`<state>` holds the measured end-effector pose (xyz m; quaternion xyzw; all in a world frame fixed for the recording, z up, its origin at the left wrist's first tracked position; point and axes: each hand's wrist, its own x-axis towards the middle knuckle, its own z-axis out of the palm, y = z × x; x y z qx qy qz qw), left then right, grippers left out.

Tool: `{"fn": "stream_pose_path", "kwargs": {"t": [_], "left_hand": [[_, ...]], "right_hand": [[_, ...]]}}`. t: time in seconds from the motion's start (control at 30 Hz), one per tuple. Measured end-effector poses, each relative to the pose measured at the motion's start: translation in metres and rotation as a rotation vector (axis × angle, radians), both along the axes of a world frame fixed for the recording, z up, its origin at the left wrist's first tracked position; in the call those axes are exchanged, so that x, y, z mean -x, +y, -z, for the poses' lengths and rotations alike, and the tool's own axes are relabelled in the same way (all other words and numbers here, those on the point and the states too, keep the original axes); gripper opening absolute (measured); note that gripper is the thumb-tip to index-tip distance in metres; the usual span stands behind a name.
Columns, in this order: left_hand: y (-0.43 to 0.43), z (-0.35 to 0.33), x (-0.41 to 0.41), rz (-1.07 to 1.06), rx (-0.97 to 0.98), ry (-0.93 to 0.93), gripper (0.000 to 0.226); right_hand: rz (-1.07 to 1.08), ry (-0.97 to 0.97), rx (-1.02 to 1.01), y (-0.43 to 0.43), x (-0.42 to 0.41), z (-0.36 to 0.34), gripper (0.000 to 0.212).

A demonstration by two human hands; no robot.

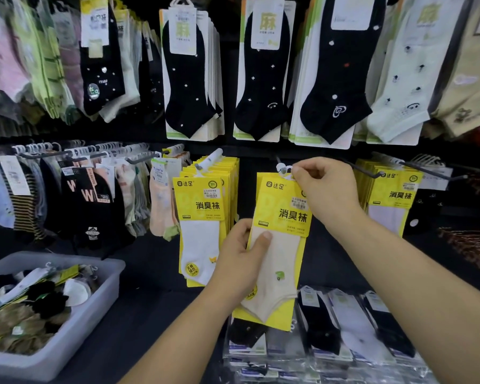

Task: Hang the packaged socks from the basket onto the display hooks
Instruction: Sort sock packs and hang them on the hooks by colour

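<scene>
**A:** What's the setting?

**B:** A dark shop display wall (229, 65) hung with rows of socks. The top row is black ankle socks (189, 79) on white cards. Below it are metal hooks, crowded with mixed pairs on the left.

**A:** Where is the item being hung?

**B:** In the centre. It is a sock pack (283, 217), a yellow card with black Chinese lettering and a cream ankle sock. It is held upright against the wall, between two hooks of matching yellow packs (200, 206).

**A:** How are the hands placed?

**B:** The left hand (241, 259) grips the pack's lower left edge, with the thumb across the front and the fingers (233, 231) curled behind. The right hand (324, 189) is at the top right corner. Its fingers (302, 173) pinch the card just beside the white hanger loop (283, 168).

**A:** Is the loop on its display hook?

**B:** I cannot tell. The loop sits level with the row of hooks, but the peg behind it is too dark to make out. The neighbouring hook (363, 170) on the right is plainly visible.

**A:** And the basket?

**B:** A grey plastic basket (94, 309) sits at lower left on the dark tabletop (150, 286), well apart from the hands. It holds a loose heap of packaged socks. Flat sock packs in clear wrap (344, 328) lie under the right forearm.
</scene>
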<state>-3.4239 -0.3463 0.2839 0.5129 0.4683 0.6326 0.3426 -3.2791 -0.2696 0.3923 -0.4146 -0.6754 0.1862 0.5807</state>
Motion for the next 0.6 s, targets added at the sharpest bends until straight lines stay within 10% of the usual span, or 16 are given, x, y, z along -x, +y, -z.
{"fn": "stream_pose_path", "kwargs": {"t": [0.3, 0.6], "left_hand": [[0.015, 0.016, -0.004, -0.109, 0.009, -0.001, 0.005], [0.013, 0.008, -0.005, -0.204, 0.082, 0.38, 0.021]], "right_hand": [[0.026, -0.23, -0.12, 0.004, 0.0, 0.012, 0.018], [0.028, -0.121, 0.026, 0.007, -0.008, 0.046, 0.069]]}}
